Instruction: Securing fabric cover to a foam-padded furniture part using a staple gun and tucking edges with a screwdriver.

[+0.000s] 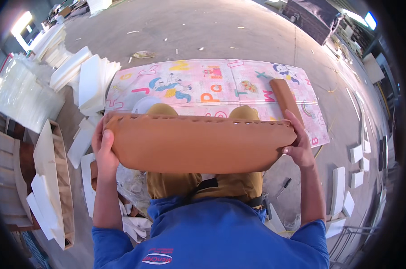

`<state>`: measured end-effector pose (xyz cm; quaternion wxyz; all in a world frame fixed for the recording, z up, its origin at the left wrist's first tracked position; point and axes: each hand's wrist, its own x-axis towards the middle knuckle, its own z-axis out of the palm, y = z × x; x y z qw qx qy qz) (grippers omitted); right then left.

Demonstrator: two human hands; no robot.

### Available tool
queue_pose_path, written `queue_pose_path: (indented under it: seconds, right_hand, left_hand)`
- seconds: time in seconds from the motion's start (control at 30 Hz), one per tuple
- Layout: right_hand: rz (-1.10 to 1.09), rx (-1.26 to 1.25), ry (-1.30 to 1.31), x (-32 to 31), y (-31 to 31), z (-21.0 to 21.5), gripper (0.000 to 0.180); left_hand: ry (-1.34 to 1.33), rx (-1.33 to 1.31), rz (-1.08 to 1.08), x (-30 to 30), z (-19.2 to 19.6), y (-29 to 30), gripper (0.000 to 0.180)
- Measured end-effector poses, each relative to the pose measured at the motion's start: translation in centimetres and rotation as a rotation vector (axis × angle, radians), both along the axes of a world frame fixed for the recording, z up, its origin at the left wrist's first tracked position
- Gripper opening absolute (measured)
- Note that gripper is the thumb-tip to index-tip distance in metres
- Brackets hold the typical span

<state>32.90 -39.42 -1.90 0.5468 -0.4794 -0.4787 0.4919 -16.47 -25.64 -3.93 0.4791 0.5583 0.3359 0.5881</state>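
Note:
Between my two hands I hold a long brown upholstered panel level across my lap, above my knees. Its cover is smooth, and a row of dark stitches or staples runs along the far edge. My left hand grips the left end, thumb on the near face. At the other end my right hand is closed round the corner, its thumb on the face and fingers along the far edge. Beyond the right hand, a narrower brown padded strip lies on the pink printed mat.
White foam pieces are piled at the left beside a wooden frame. Small white blocks lie on the floor at right. A black-handled tool rests near my right forearm. A dark bulky stack stands far right.

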Motion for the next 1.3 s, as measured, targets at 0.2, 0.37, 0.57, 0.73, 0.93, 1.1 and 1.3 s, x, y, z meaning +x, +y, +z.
queue_pose_path:
  seconds: [0.2,0.37,0.57,0.73,0.93,1.1,1.3]
  right_hand:
    - [0.029,0.22,-0.133,0.4,-0.3,0.4,0.093]
    - [0.037,0.289,-0.198,0.4,0.9,0.0,0.088]
    - [0.044,0.264,-0.262,0.3,1.2,0.0,0.09]
    - [0.014,0.17,-0.464,-0.4,1.3,2.0,0.091]
    - [0.047,0.19,-0.616,-1.0,0.5,2.8,0.091]
    - [0.278,0.397,-0.985,-7.1,-2.4,2.1,0.104]
    - [0.156,0.084,-0.912,-14.3,-7.5,-4.9,0.111]
  left_hand:
    - [-0.094,0.239,0.08,-0.7,0.3,-0.8,0.079]
    - [-0.111,0.293,0.149,0.1,-1.0,-0.8,0.08]
    - [0.033,0.271,0.199,-0.1,0.1,-0.9,0.082]
    - [0.078,0.214,0.192,-0.3,0.1,-1.6,0.078]
    - [-0.108,0.159,0.226,0.0,1.9,1.0,0.08]
    - [-0.08,0.143,0.094,-0.4,8.1,10.0,0.078]
    - [0.185,0.189,-0.231,12.0,11.3,16.1,0.067]
